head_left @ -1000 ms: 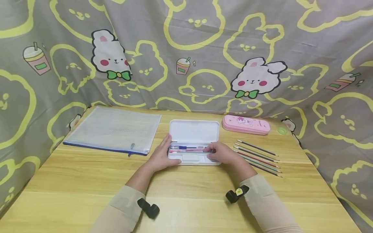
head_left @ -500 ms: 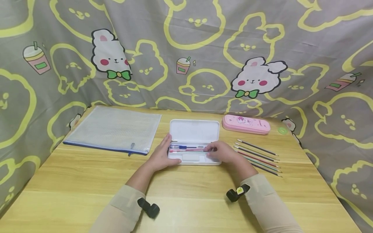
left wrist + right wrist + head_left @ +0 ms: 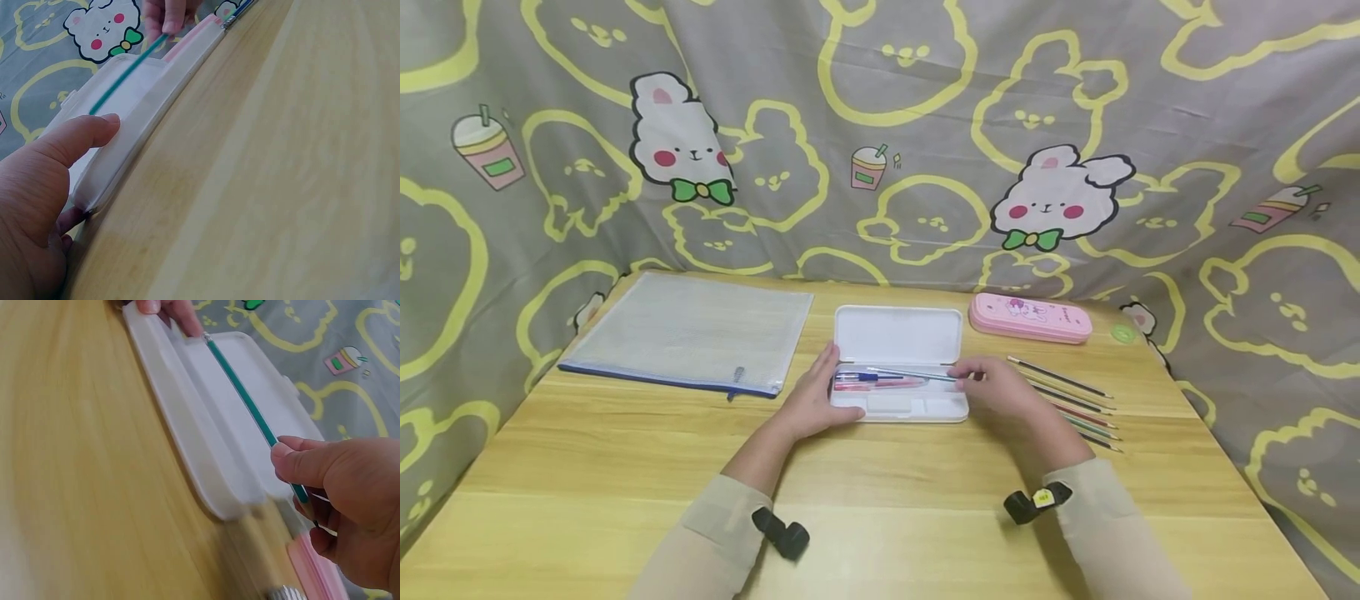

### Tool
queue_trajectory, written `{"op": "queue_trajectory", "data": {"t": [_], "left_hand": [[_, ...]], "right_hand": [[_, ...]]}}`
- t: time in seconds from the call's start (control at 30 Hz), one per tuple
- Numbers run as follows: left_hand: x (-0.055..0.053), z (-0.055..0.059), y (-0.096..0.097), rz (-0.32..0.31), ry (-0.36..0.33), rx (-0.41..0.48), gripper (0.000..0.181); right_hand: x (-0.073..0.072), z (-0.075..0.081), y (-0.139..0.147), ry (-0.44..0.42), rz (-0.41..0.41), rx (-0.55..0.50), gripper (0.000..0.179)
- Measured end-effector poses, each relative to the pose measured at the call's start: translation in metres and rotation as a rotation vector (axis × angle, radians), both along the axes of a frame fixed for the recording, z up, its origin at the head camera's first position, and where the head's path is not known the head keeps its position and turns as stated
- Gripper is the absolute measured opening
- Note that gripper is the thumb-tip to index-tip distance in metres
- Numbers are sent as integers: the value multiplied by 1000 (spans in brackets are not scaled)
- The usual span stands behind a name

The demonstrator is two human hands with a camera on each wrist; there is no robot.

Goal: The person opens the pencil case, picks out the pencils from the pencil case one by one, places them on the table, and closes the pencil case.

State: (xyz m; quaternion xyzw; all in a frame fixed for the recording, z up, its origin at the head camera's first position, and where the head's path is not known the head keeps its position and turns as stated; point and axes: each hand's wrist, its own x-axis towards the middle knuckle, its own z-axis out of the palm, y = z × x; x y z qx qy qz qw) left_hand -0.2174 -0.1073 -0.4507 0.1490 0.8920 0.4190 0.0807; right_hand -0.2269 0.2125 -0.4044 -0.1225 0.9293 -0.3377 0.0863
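Note:
A white pencil case (image 3: 898, 335) stands open in the middle of the table, its lid tipped back. My left hand (image 3: 808, 402) holds its left end, the thumb over the front edge and the fingers along the side. Between thumb and fingers, my right hand (image 3: 1000, 387) pinches a green pencil (image 3: 240, 394) close to its sharpened tip. The pencil slants above the case, its eraser end toward the left hand. Inside the case lie a blue-capped pen (image 3: 871, 377), a red pen (image 3: 872, 386) and, in the front compartment, a white eraser (image 3: 889, 404).
Several pencils (image 3: 1060, 376) lie side by side right of the case, partly behind the right hand. A pink pencil case (image 3: 1030, 319) and a small green round item (image 3: 1123, 333) are at the back right. A mesh zip pouch (image 3: 692, 329) lies at the left.
My right hand has moved right and lifted the green pencil from among the pens in the case. My left hand has kept its place on the case.

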Motion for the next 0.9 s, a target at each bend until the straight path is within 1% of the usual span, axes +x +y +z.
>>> {"op": "queue_trajectory", "data": {"t": [0.17, 0.27, 0.47, 0.57, 0.73, 0.9], "left_hand": [[-1, 0, 0, -1, 3, -7, 118], [-1, 0, 0, 0, 2, -8, 117], [-1, -1, 0, 2, 2, -7, 118], [0, -1, 0, 4, -2, -4, 118], [0, -1, 0, 2, -3, -7, 118], [-1, -1, 0, 1, -1, -10, 118]], "right_hand": [[14, 2, 28, 90, -34, 17, 20], [24, 2, 46, 137, -62, 52, 21], [47, -1, 77, 189, -161, 141, 20], [59, -6, 91, 182, -205, 155, 20], [79, -13, 113, 138, -254, 151, 24], [95, -19, 129, 141, -287, 168, 26]]}}
